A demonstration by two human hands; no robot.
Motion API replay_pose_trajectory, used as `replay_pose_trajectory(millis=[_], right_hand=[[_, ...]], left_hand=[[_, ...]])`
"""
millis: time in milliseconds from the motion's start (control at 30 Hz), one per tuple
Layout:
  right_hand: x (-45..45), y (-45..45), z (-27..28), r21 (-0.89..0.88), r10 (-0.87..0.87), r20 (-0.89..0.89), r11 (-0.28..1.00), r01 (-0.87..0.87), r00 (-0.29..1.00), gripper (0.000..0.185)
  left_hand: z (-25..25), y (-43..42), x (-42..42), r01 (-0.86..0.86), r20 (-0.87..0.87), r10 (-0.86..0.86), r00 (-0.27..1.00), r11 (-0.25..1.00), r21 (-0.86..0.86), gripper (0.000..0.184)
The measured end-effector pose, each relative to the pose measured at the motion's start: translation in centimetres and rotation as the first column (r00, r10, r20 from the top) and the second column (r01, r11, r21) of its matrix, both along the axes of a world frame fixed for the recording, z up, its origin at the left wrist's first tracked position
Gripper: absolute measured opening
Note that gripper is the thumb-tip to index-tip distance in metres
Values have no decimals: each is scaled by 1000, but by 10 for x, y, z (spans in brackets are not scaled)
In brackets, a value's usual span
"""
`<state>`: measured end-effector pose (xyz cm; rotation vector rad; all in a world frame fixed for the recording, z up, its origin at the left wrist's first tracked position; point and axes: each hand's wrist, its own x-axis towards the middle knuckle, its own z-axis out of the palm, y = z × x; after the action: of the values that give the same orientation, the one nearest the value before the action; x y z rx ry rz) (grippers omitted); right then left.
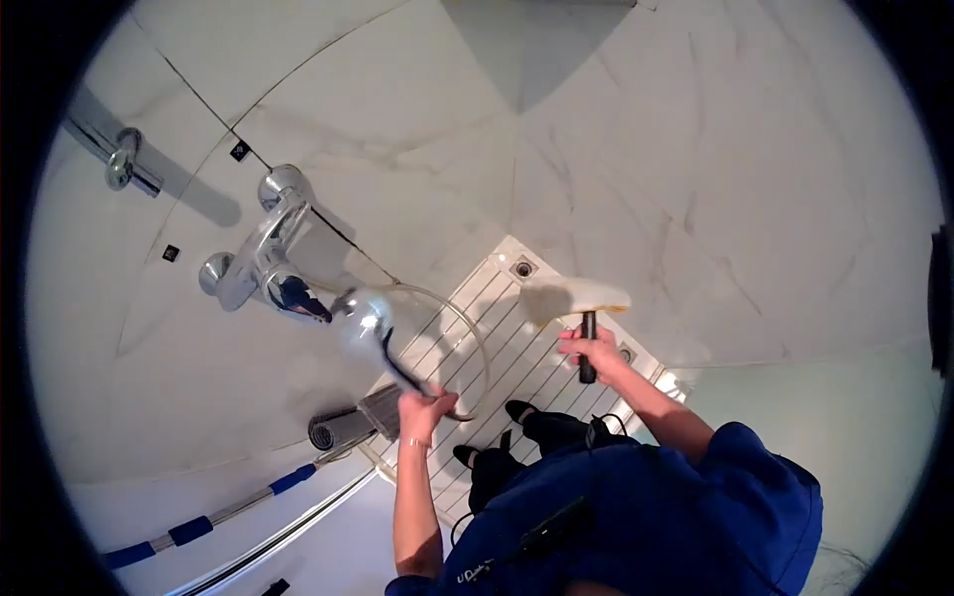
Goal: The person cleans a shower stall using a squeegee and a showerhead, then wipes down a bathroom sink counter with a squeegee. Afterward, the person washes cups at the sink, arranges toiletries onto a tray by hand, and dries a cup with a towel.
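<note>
My left hand is closed round the handle of a chrome shower head, which tilts up to the left in front of the mixer tap. A pale hose curves from the tap area down to that hand. On the right, my right hand grips the black handle of a window washer with a whitish cloth-like head. Its head points up, over the white slatted shower floor, and shows a yellowish lower edge. Whether the head touches anything I cannot tell.
Marbled wall panels meet in a corner ahead, with a grey corner shelf above. A chrome wall holder is at upper left. A rolled grey mat and a blue-and-silver pole lie at lower left. Drain fitting near the corner.
</note>
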<state>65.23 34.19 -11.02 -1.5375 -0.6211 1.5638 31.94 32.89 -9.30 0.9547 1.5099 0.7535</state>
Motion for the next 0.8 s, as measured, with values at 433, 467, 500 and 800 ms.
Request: replay_pose_trajectory(millis=[433,467,500,800], right_hand=[[46,-23,-80,-172,-215,161,955,242,963,19],[45,-23,-84,-166,-202,145,960,225,969,18],[44,-21,-86,-160,-187,127,965,206,974,18],[29,1,-69,-100,-56,113,993,67,992,17]], left_hand=[[82,-43,-37,-525,459,359,813,792,311,15],[91,-22,-39,-564,504,348,790,734,378,18],[101,-1,-40,-601,546,333,769,667,440,21],[90,88,-28,-534,605,126,786,632,562,17]])
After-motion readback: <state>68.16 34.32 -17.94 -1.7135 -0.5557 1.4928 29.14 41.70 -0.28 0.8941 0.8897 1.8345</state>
